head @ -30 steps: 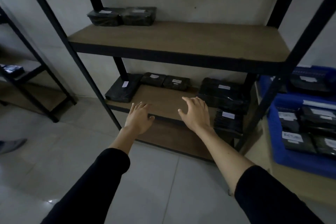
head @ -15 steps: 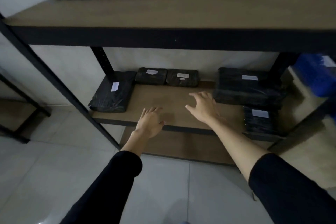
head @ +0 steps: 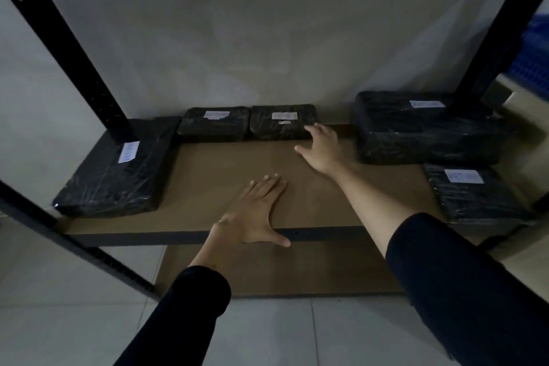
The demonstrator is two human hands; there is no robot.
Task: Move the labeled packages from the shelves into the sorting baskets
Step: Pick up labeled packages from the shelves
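Several black wrapped packages with white labels lie on the low wooden shelf (head: 225, 166). A large flat package (head: 118, 169) is at the left. Two small packages stand at the back: the left one (head: 215, 125) and the right one (head: 280, 122). A big package (head: 421, 128) sits at the right, with another (head: 475, 193) in front of it. My right hand (head: 322, 147) reaches in with spread fingers, its fingertips at the right small package's right end. My left hand (head: 252, 211) lies flat and spread on the shelf near the front edge, holding nothing.
Black metal uprights (head: 65, 47) frame the shelf at left and right. A blue basket (head: 534, 50) shows at the far right edge. A lower wooden board (head: 267, 270) sits under the shelf. Pale floor tiles (head: 74, 321) lie in front.
The view has dropped and closed in on the low shelf. My right hand moved back to the right small package. My left hand advanced onto the shelf top.
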